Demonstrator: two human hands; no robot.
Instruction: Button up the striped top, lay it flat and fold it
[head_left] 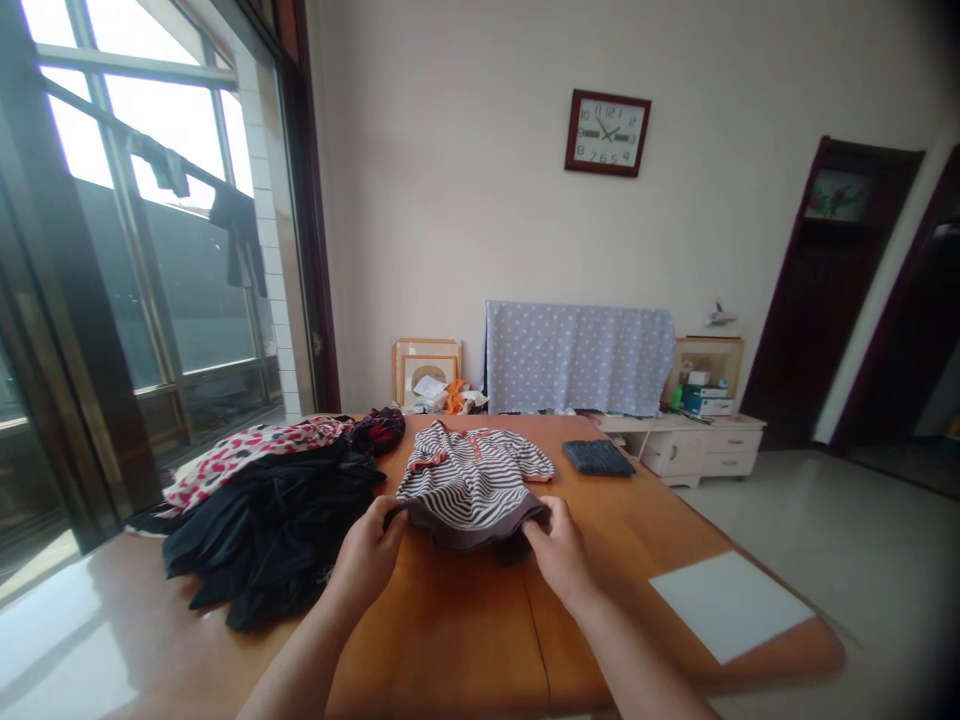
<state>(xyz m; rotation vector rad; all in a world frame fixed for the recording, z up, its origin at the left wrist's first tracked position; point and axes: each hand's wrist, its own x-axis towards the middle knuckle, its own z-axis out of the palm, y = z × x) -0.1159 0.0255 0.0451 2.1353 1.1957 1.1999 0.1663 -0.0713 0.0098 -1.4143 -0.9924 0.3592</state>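
A black-and-white striped shirt point(472, 485) with orange trim and a dark grey hem lies across the wooden table point(450, 640), its collar end away from me. My left hand point(373, 545) pinches the left corner of the hem, and my right hand point(556, 545) grips the right corner. Between my hands the hem is lifted a little off the tabletop. Under the hem near my right hand, a dark bit of cloth shows; I cannot tell whether it is part of the shirt.
Left of the shirt lie a heap of black clothes point(277, 530) and a red-spotted white garment point(255, 458). A folded dark cloth point(598, 458) sits at the far right, and a white sheet point(731, 605) lies near the right edge. A low white cabinet point(701, 452) stands beyond.
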